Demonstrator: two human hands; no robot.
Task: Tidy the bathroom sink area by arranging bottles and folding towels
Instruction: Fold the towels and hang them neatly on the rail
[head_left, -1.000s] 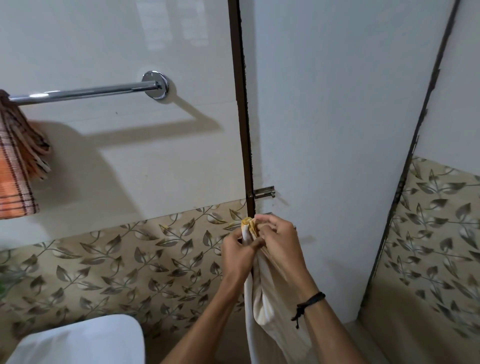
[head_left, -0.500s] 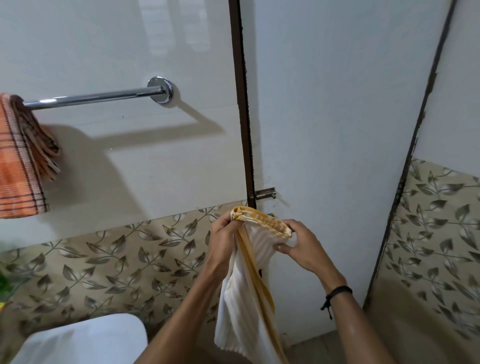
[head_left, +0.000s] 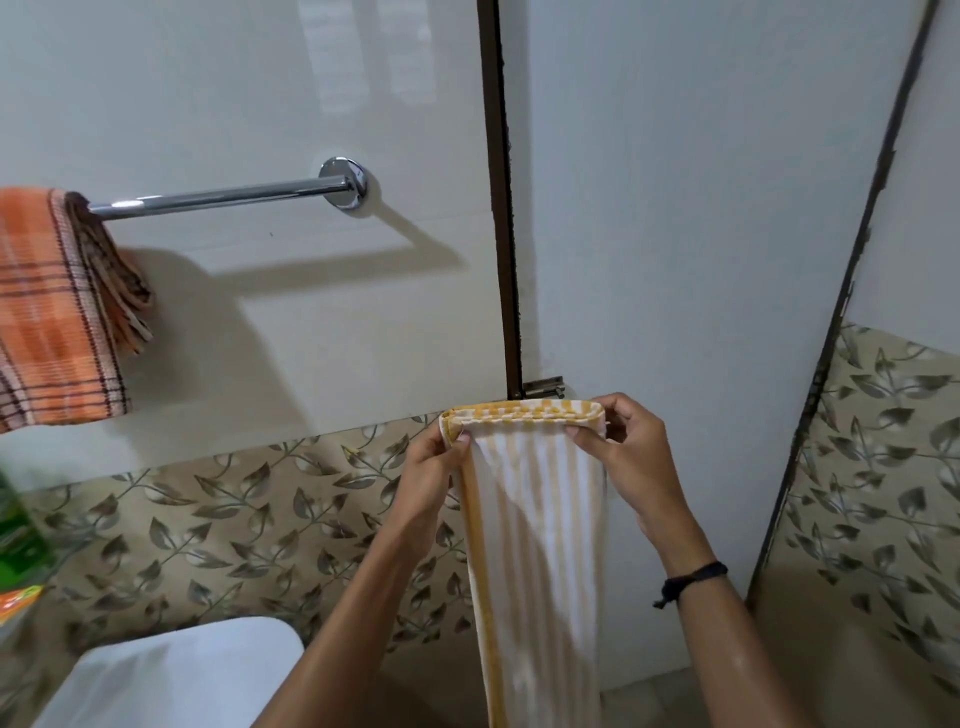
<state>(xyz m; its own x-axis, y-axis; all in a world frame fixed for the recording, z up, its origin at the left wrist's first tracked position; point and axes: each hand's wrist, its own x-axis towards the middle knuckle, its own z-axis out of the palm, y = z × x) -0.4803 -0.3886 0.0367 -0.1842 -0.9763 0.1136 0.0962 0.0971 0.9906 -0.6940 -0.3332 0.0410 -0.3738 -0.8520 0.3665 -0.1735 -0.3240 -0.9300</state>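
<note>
A white cotton towel with pale yellow lengthwise stripes (head_left: 535, 545) hangs in the air in front of a plain pale door, held up by both hands. Its top edge is a folded band of stronger yellow with a small white check pattern, pulled out straight and level between the two hands. Several layers show along that edge, so the cloth is folded on itself. Below the band the towel falls as a long, narrow strip, slightly creased down the middle, and runs out of the bottom of the view.

The left hand (head_left: 428, 467) pinches the towel's upper left corner, thumb in front and fingers closed behind the cloth. The right hand (head_left: 631, 447) grips the upper right corner the same way, its fingers clenched on the yellow band. A black cord bracelet (head_left: 691, 579) sits on the right wrist.

Up and to the left, well apart from the held towel, a shiny chrome towel bar (head_left: 223, 196) is fixed to the glossy white wall tiles. An orange plaid towel with dark brown lines (head_left: 52, 312) is draped over the bar's left part. Beige tiles with a grey-brown leaf pattern (head_left: 234, 509) cover the lower wall. A white rounded ceramic fixture (head_left: 171, 675) shows at the lower left.
</note>
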